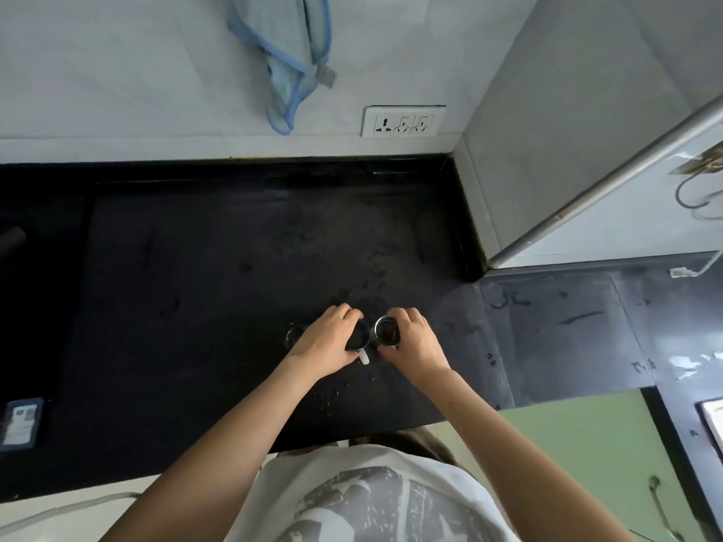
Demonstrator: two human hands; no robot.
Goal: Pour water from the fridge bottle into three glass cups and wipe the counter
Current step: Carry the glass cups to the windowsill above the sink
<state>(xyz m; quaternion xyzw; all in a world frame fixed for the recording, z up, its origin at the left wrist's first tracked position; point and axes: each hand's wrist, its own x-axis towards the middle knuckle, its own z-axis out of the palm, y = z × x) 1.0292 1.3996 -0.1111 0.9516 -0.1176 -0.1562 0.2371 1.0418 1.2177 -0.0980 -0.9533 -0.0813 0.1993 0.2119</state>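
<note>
We are gripping a glass cup [360, 335] in our left hand [326, 338] and another [386, 331] in our right hand [412, 338], arranging them on the wet surface [219, 291] (bottle unseen); pouring looks next.

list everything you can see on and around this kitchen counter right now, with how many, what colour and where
glass cups: three, clear, close together in a row near the counter's front edge; the left one mostly hidden behind the hand
counter: one, black, with water droplets
cloth: one, light blue, hanging on the wall
wall socket: one, white, on the wall above the counter
card: one, blue and white, far left of the counter
fridge: one, white, at right
left hand: grips the middle cup
right hand: grips the right cup
</note>
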